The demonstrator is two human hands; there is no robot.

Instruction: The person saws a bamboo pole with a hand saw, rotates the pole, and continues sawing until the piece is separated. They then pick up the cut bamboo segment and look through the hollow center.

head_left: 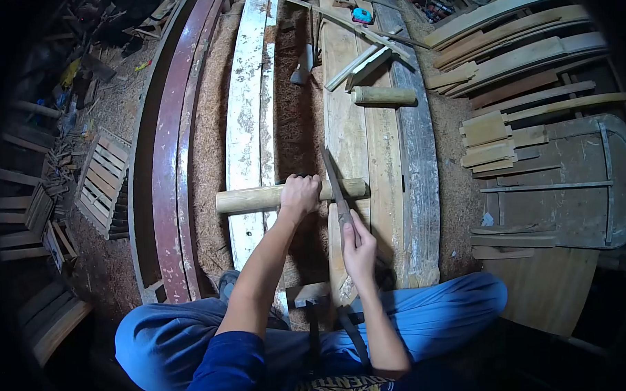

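Note:
A round wooden pole (251, 200) lies crosswise over the white-painted beam and the bare plank, bridging the gap between them. My left hand (301, 194) is wrapped over its middle, fingers closed and knuckles up. In my right hand (359, 248) is the handle of a handsaw (331, 173), its long, narrow, dark blade pointing away from me. The blade crosses the pole just right of my left hand, near the pole's right end. Farther off, a shorter round piece of wood (385, 96) rests on the planks.
Wood strips (363, 66) and a turquoise tape measure (362, 16) lie at the planks' far end. A maroon beam (170, 152) runs along the left. Stacked boards (515, 61) and a worn panel (554, 180) are to the right. Sawdust (207, 137) covers the floor.

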